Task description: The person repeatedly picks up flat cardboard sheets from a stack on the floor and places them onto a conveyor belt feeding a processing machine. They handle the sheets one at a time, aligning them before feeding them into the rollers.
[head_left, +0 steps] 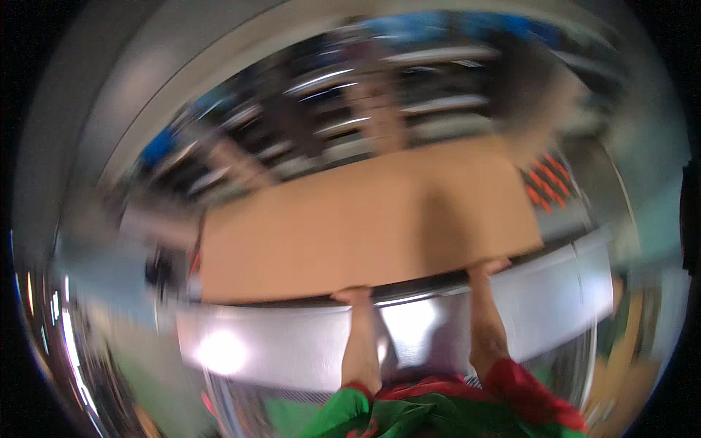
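Observation:
A large, flat brown board (358,219) that looks like cardboard spans the middle of the view, its left end slightly nearer me. My left hand (353,293) is closed on its near edge, left of my body's midline. Farther right, my right hand (487,267) grips the same edge near the board's right corner. Both hands seem to have their thumbs pointing outward, while the remaining fingers are hidden under the board. A dark shadow falls across the board's right half.
In front of my body runs a shiny metal ledge (292,343). Orange-red striped parts (548,182) show beyond the board's right end. Behind it, a blurred machine opening with metal bars (445,55) and blue parts (409,25) lies under a curved pale frame (168,95).

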Available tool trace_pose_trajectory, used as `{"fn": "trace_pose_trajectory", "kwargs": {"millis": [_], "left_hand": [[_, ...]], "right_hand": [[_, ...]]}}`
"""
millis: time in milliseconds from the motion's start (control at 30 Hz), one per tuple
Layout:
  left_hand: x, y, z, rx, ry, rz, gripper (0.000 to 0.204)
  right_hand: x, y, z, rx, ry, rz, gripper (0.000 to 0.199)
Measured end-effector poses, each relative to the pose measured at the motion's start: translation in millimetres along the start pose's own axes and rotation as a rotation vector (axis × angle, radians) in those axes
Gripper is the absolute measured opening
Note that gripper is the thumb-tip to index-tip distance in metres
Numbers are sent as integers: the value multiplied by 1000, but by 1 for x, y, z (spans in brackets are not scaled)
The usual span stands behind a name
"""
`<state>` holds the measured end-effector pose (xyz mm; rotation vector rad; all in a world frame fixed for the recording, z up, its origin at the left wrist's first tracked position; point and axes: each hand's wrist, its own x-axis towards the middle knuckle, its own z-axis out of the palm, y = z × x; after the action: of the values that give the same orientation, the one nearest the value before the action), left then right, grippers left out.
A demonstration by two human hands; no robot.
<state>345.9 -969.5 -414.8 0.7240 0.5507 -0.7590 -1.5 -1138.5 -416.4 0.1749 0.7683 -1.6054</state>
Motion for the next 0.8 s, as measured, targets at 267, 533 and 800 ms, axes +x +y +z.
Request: {"fn": "trace_pose_trajectory", "kwargs": {"millis": [267,533,800], "left_hand": [[10,128,14,-259,-39,200,102],[81,341,-19,-200,-29,233,92],[180,399,-60,-531,110,151,92]], "right_hand": [[-33,78,19,-352,-10,112,97],[-145,252,9,-389,81,346,94],[-232,376,17,-483,174,214,88]]}}
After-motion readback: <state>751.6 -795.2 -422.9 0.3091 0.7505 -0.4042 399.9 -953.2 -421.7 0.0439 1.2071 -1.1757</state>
